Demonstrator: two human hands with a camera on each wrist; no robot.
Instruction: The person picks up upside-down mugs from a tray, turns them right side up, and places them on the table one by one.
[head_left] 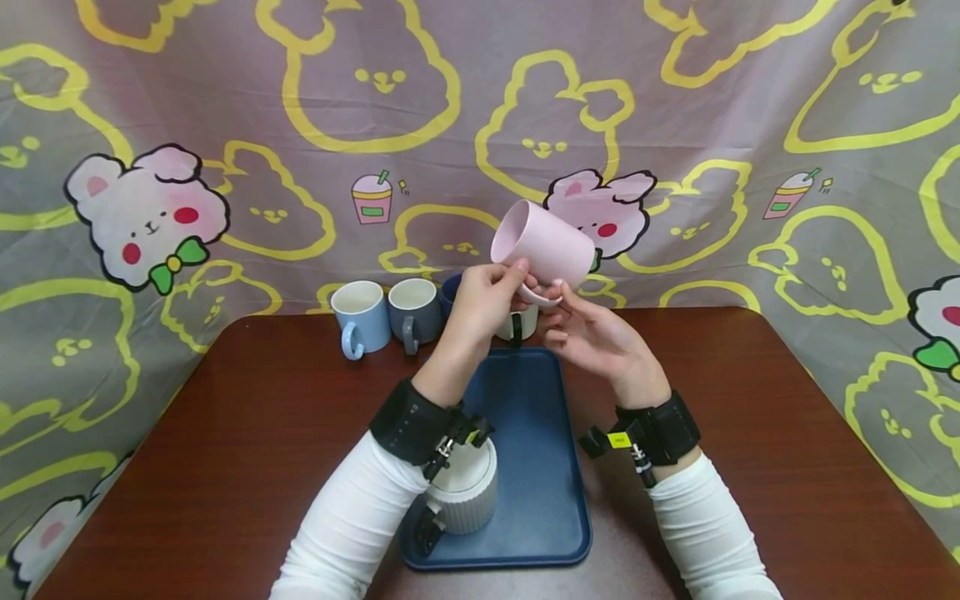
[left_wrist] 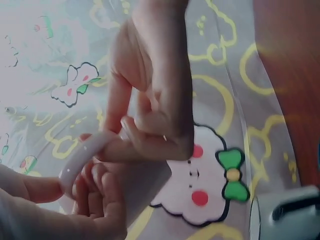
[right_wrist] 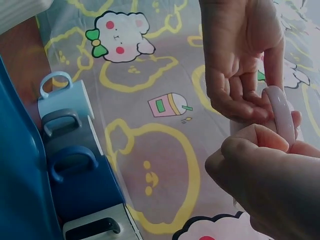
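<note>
We are holding a pink mug (head_left: pixel 542 244) in the air above the far end of a blue tray (head_left: pixel 534 467), tipped on its side with the mouth facing left and toward us. Our left hand (head_left: pixel 480 302) is rising from a bent wrist, its thumb and fingertips pinching the mug by the lower rim and handle. Our right hand (head_left: pixel 596 337) is turning palm up just beside it, its fingers curling under and gripping the handle (right_wrist: pixel 282 112). Both forearms are angling inward over the brown surface (head_left: pixel 247 450). A white ribbed cup (head_left: pixel 467 487) is standing on the near part of the tray. A light blue mug (head_left: pixel 362 317), a grey mug (head_left: pixel 414 312) and further mugs are lining the far edge of the surface.
</note>
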